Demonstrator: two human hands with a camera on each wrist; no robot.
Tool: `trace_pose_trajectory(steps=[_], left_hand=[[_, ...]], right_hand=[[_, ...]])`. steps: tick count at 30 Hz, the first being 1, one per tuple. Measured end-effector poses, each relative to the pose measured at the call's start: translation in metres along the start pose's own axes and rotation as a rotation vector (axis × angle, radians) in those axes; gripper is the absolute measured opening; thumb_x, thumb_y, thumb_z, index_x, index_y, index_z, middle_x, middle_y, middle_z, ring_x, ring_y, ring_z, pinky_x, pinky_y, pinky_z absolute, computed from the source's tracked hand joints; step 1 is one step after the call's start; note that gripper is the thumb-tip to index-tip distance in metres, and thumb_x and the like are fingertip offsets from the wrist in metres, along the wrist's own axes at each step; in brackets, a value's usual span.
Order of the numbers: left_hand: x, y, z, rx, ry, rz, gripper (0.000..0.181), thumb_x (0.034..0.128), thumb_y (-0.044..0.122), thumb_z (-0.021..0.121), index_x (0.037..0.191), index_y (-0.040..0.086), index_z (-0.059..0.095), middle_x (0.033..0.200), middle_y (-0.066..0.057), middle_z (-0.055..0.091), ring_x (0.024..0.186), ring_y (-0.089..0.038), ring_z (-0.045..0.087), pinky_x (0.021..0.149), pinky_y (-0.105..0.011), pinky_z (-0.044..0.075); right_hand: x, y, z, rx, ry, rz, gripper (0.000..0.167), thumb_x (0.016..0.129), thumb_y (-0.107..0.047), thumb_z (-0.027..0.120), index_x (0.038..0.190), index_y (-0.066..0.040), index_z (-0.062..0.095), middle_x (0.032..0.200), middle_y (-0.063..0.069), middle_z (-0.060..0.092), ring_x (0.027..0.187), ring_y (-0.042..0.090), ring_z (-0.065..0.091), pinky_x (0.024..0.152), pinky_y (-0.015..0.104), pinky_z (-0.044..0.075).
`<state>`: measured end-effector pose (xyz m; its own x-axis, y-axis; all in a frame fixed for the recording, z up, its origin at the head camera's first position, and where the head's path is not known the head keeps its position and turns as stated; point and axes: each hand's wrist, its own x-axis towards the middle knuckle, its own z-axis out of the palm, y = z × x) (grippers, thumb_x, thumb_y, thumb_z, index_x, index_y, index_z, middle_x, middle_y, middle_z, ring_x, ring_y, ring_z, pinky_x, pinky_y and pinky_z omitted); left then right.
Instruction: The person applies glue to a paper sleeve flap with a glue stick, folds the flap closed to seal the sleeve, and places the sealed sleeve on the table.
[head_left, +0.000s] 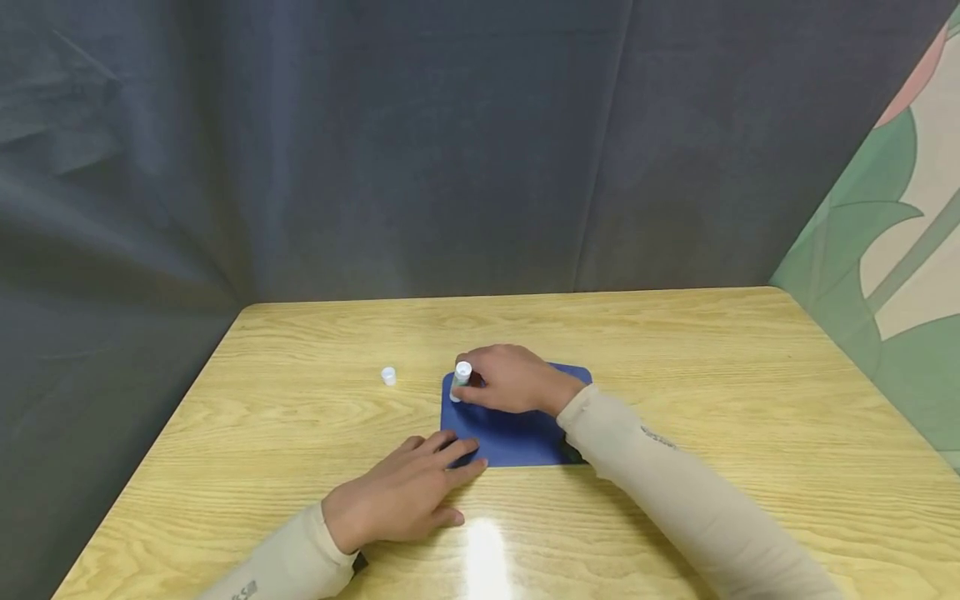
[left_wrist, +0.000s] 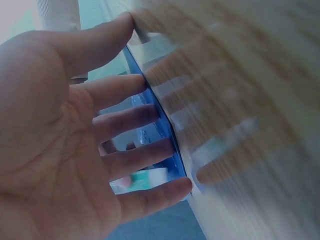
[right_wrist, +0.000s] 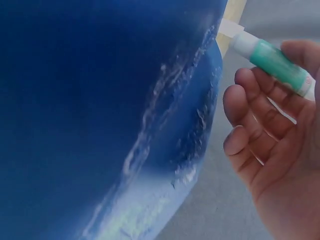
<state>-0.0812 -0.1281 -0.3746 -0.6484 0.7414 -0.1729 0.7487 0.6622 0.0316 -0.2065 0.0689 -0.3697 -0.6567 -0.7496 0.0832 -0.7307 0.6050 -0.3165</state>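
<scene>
A blue sheet (head_left: 517, 437) with rounded corners lies on the wooden table. My right hand (head_left: 517, 379) grips a green-and-white glue stick (right_wrist: 280, 62) between thumb and fingers near the sheet's far left corner. In the right wrist view, the stick's white end (right_wrist: 231, 28) meets the sheet's edge, and whitish glue streaks (right_wrist: 145, 130) run along the blue surface. With fingers spread, my left hand (head_left: 405, 492) rests at the sheet's near left corner. The left wrist view shows its fingertips (left_wrist: 162, 147) at the blue edge.
A small white cap (head_left: 388, 376) stands on the table (head_left: 300, 417) left of the sheet. Behind the table hangs a dark grey curtain (head_left: 450, 150). To the right is a patterned green and cream surface (head_left: 885, 275).
</scene>
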Motion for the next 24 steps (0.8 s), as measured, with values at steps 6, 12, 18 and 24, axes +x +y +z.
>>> trace_pose_trajectory(steps=[6,12,18,24], left_hand=[[0.001,-0.001,0.001,-0.006,-0.012,-0.001,0.064,0.0955,0.049,0.061,0.152,0.025,0.043,0.158,-0.001,0.039,0.143,-0.026,0.038,0.103,-0.049,0.046],[0.001,-0.001,0.000,-0.018,-0.020,-0.001,0.064,0.0960,0.049,0.061,0.152,0.025,0.043,0.159,-0.001,0.038,0.144,-0.026,0.038,0.103,-0.049,0.046],[0.001,0.000,0.000,-0.015,-0.019,-0.004,0.064,0.0958,0.049,0.061,0.152,0.025,0.043,0.159,-0.001,0.038,0.143,-0.026,0.038,0.103,-0.049,0.046],[0.001,0.000,0.001,-0.005,-0.012,-0.005,0.064,0.0954,0.048,0.062,0.152,0.024,0.044,0.158,-0.001,0.039,0.143,-0.026,0.039,0.102,-0.048,0.047]], right_hand=[[0.008,-0.002,0.007,-0.008,-0.030,0.017,0.018,0.098,-0.042,0.057,0.091,-0.026,0.060,0.079,-0.010,0.055,0.068,0.006,0.051,0.064,0.025,0.043],[0.011,-0.002,0.009,0.009,-0.064,0.044,0.015,0.097,-0.041,0.057,0.094,-0.026,0.060,0.083,-0.010,0.055,0.072,0.008,0.053,0.065,0.026,0.043],[0.013,-0.001,0.010,0.029,-0.085,0.058,0.015,0.097,-0.043,0.056,0.097,-0.028,0.059,0.084,-0.010,0.056,0.074,0.009,0.053,0.066,0.027,0.042],[0.017,-0.003,0.011,0.003,-0.080,0.047,0.016,0.096,-0.044,0.056,0.092,-0.028,0.057,0.080,-0.008,0.054,0.070,0.009,0.052,0.063,0.026,0.040]])
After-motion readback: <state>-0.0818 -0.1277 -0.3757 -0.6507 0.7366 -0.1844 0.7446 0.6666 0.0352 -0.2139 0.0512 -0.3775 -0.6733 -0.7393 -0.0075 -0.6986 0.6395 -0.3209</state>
